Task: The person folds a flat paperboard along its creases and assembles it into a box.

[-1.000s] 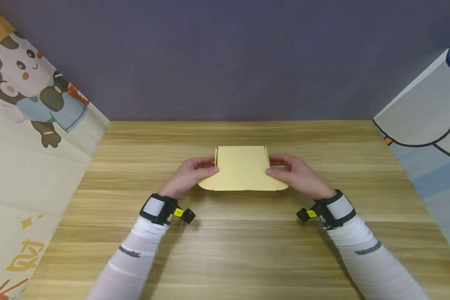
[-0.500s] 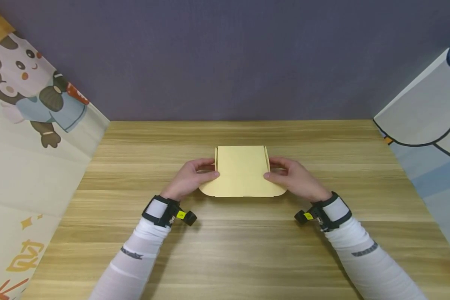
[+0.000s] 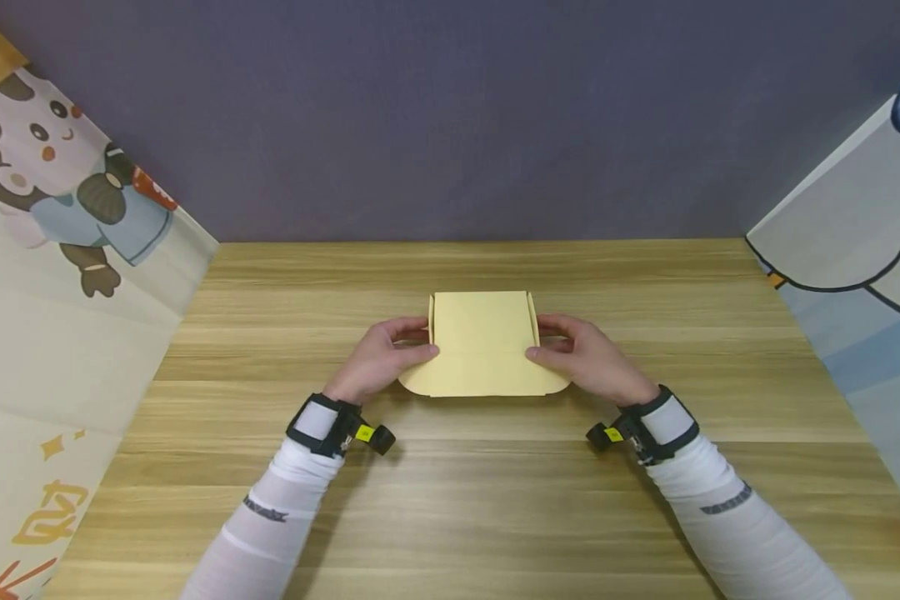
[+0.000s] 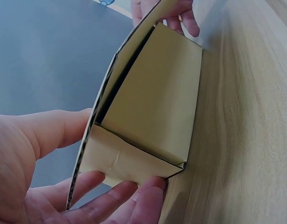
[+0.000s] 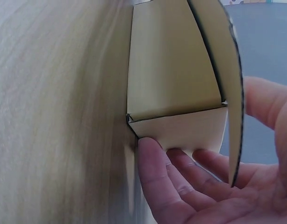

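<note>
A small tan cardboard mailer box point(image 3: 483, 325) sits on the table between both hands, its lid over the top and the front flap point(image 3: 487, 379) sticking out towards me with rounded corners. My left hand point(image 3: 381, 357) grips its left side, thumb on the lid and fingers against the side wall. The right hand point(image 3: 596, 358) holds the opposite side the same way. From the left wrist, a narrow dark gap shows between the lid and the front wall point(image 4: 157, 93). In the right wrist view, fingertips point(image 5: 150, 154) press the side wall point(image 5: 185, 130) below the raised flap.
The wood-grain table point(image 3: 480, 517) spreads around the box. A dark blue-grey wall point(image 3: 480, 125) stands behind it, and cartoon-printed panels point(image 3: 60, 333) border the left and right. Each wrist carries a strapped camera point(image 3: 378, 437).
The lid's front flap edge has shifted slightly towards me, and both thumbs have slid a little the same way. The wrists have drawn slightly inwards. The box has stayed in place.
</note>
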Motion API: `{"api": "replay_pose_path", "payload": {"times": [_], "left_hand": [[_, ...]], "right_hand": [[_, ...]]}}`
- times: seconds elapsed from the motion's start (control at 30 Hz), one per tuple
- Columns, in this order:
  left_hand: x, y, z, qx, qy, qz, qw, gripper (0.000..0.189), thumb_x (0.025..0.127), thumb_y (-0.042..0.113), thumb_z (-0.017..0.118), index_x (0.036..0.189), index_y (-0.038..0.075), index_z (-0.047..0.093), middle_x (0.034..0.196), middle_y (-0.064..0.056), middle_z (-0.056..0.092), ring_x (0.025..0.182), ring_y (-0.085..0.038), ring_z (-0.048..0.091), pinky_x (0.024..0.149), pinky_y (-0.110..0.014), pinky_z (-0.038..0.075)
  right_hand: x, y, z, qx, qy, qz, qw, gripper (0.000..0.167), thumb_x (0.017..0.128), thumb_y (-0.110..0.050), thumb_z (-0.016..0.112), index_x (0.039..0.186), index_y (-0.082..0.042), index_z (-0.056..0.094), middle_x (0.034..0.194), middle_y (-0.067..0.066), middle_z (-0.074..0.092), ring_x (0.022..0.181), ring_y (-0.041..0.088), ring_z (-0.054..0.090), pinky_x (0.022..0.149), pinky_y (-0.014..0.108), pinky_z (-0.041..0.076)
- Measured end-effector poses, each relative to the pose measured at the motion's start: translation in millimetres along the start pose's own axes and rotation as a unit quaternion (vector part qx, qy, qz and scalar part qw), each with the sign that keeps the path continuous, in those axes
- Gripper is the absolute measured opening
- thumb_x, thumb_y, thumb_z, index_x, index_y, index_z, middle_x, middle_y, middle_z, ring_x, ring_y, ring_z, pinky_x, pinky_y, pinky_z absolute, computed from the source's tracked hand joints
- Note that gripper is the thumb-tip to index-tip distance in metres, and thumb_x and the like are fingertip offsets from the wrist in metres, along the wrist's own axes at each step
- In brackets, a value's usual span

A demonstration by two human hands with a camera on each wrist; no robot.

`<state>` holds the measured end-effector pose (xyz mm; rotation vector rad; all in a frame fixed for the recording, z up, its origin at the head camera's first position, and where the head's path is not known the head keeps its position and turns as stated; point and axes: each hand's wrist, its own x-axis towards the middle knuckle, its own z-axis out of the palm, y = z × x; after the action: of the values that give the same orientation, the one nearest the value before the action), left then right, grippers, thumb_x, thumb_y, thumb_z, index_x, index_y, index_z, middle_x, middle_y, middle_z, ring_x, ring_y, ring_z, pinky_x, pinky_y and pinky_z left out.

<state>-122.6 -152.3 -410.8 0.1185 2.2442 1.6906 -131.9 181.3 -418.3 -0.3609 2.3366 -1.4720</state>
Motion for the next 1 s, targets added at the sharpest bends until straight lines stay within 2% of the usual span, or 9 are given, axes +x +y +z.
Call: {"api": "replay_pose_path", "payload": {"times": [0.17,0.33,0.57,0.73,0.87,1.0], "left_hand": [[-0.6,-0.3,1.4,0.005,0.006,-0.001,1.0,0.06,0.097,0.015,0.078,0.151,0.003,0.055,0.142,-0.017,0.064,0.134,-0.034,0.059,0.109,-0.048,0.051],[-1.7,-2.3,2.8,0.01,0.02,0.002,0.9998,0.061,0.096,0.017,0.08,0.149,0.005,0.055,0.142,-0.014,0.063,0.133,-0.033,0.059,0.109,-0.049,0.051],[-2.7,-3.4,3.3,-0.005,0.027,0.037,0.9989,0.054,0.095,0.015,0.08,0.142,0.004,0.056,0.139,-0.014,0.06,0.129,-0.035,0.061,0.105,-0.048,0.054],[-4.5,0.1,0.1,0.023,0.03,0.073,0.9966,0.051,0.1,0.025,0.076,0.144,0.007,0.057,0.143,-0.011,0.061,0.137,-0.03,0.055,0.112,-0.051,0.047],[-5.8,6.2,-3.0,0.023,0.036,0.093,0.9948,0.049,0.105,0.032,0.069,0.144,0.006,0.058,0.146,-0.012,0.059,0.135,-0.03,0.056,0.106,-0.055,0.052],[-7.1,12.4,-5.3,-0.018,0.035,0.106,0.9936,0.047,0.108,0.03,0.063,0.144,0.001,0.057,0.148,-0.016,0.056,0.117,-0.039,0.068,0.098,-0.06,0.057]], "right_hand": [[-1.1,-0.9,1.0,-0.002,0.003,0.002,1.0,0.074,0.103,-0.03,0.073,0.159,0.003,0.039,0.161,0.024,0.044,0.136,0.042,0.057,0.102,0.047,0.056],[-2.3,-0.4,2.1,0.012,0.015,0.003,0.9998,0.07,0.102,-0.03,0.076,0.153,0.003,0.043,0.154,0.022,0.049,0.135,0.041,0.057,0.105,0.048,0.054],[-3.5,0.0,3.8,0.039,0.021,-0.003,0.999,0.069,0.102,-0.028,0.075,0.153,-0.001,0.037,0.154,0.021,0.047,0.142,0.04,0.049,0.112,0.054,0.046],[-4.0,-1.3,1.6,0.021,0.024,-0.012,0.9994,0.067,0.103,-0.037,0.072,0.153,-0.007,0.038,0.158,0.02,0.044,0.147,0.04,0.043,0.116,0.059,0.042],[-5.5,-7.7,-2.7,0.014,0.022,-0.027,0.9993,0.063,0.105,-0.043,0.067,0.153,-0.01,0.043,0.159,0.017,0.044,0.148,0.037,0.043,0.11,0.059,0.049],[-7.6,-15.6,-7.4,0.016,0.017,-0.049,0.9985,0.059,0.109,-0.04,0.062,0.155,-0.008,0.044,0.158,0.016,0.045,0.133,0.039,0.058,0.099,0.055,0.058]]}}
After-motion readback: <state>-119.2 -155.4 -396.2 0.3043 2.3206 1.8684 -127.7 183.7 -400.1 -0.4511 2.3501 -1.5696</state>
